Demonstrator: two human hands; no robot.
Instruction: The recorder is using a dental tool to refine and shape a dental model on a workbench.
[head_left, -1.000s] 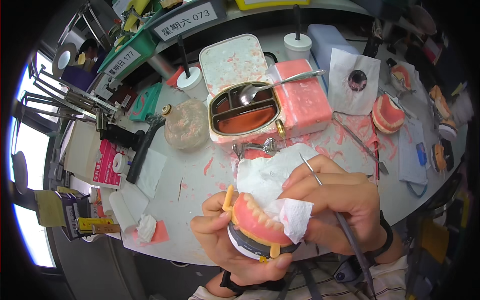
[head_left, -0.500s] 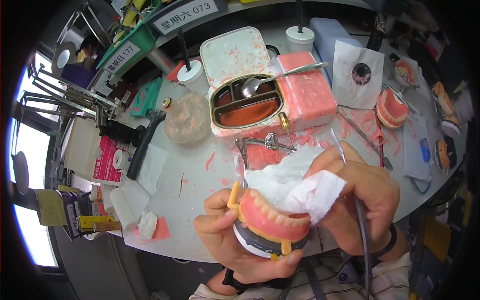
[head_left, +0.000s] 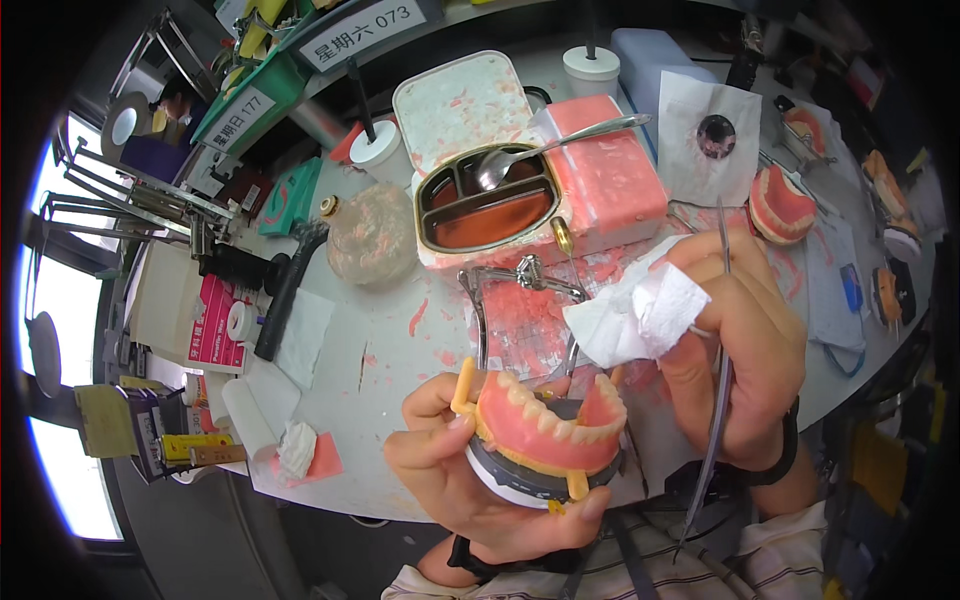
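Observation:
My left hand [head_left: 450,490] is wrapped around a dental model [head_left: 545,440], its fingers at the left side and its thumb at the front. Pink wax and a curved row of cream teeth sit on the model's dark base, with yellowish posts sticking out. To the right, slightly above the model and apart from it, my right hand [head_left: 755,360] pinches a crumpled white tissue [head_left: 635,315]. A long thin metal wax carver [head_left: 716,420] is also held in that hand, standing nearly upright between the fingers. A chrome frame [head_left: 530,272] stands just behind the model.
A wax pot [head_left: 620,195] with dark compartments and a spoon [head_left: 595,136] across it stands behind. Left of it is a round glass bottle [head_left: 370,235]. Another denture model [head_left: 782,205] lies at right. Pink wax scraps litter the table; a black torch [head_left: 290,290] lies left.
My right hand has lifted the tissue up and away from the model, uncovering the teeth's right side and the chrome frame. The carver has swung more upright. My left hand keeps its grip.

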